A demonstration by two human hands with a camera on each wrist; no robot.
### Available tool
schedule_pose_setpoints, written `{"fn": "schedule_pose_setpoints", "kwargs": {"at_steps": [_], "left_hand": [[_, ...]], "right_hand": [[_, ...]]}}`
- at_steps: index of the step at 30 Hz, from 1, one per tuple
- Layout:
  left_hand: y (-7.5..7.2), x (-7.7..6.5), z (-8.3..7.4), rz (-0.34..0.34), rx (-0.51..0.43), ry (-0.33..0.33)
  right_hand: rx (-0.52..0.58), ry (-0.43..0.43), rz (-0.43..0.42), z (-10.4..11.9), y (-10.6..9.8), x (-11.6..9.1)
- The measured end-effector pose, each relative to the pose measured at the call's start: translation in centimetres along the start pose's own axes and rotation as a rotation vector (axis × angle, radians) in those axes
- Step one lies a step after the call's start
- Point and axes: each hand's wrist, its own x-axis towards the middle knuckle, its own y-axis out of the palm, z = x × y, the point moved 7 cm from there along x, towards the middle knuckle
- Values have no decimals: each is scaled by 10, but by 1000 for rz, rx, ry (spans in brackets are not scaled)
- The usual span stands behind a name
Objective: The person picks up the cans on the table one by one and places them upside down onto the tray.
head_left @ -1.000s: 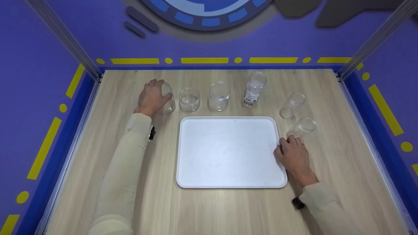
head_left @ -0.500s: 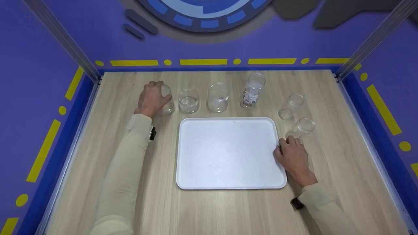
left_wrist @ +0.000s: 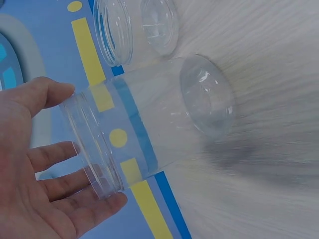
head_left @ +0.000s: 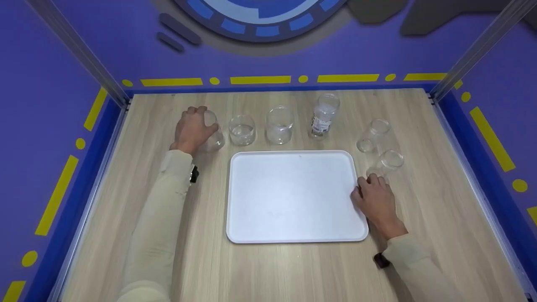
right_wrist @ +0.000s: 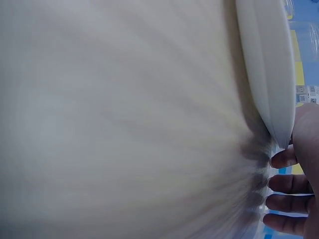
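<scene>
My left hand [head_left: 194, 129] grips a clear plastic jar [head_left: 215, 140] at the back left of the table. In the left wrist view, the thumb and fingers curl round the threaded mouth of that jar [left_wrist: 159, 114], whose round base points toward the tabletop. Whether the base touches the wood cannot be told. My right hand [head_left: 376, 202] rests at the right edge of a white rectangular tray [head_left: 293, 197], thumb by the rim. In the right wrist view, its loose fingers [right_wrist: 289, 184] point down beside the tray's edge [right_wrist: 269, 64]; the thumb is mostly hidden.
Behind the tray stand a short clear jar [head_left: 242, 131], a taller one [head_left: 280, 126] and a tall labelled jar [head_left: 322, 119]. Two more clear jars, one farther back [head_left: 379, 127] and one nearer [head_left: 391, 159], stand close to my right hand. Purple walls enclose the table [head_left: 268, 272].
My left hand and its jar have shifted slightly left and toward me. The right hand, the tray and the other jars stay put; the head view drifts a little.
</scene>
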Motion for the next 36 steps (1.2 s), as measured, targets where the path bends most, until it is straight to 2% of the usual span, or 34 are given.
{"fn": "schedule_pose_setpoints", "kwargs": {"at_steps": [8, 14, 18, 24, 36], "left_hand": [[-6, -5, -2, -35, -12, 10], [-12, -10, -4, -103, -52, 36], [-16, -16, -3, -147, -81, 43], [-23, -28, -3, -185, -115, 18], [-34, -47, -10, -271, -193, 19]], "right_hand": [[-8, 4, 4, 0, 0, 1], [8, -4, -22, 1, -2, 0], [4, -6, -29, 1, -2, 1], [-1, 2, -6, 1, 0, 2], [-6, 28, 30, -1, 2, 2]]}}
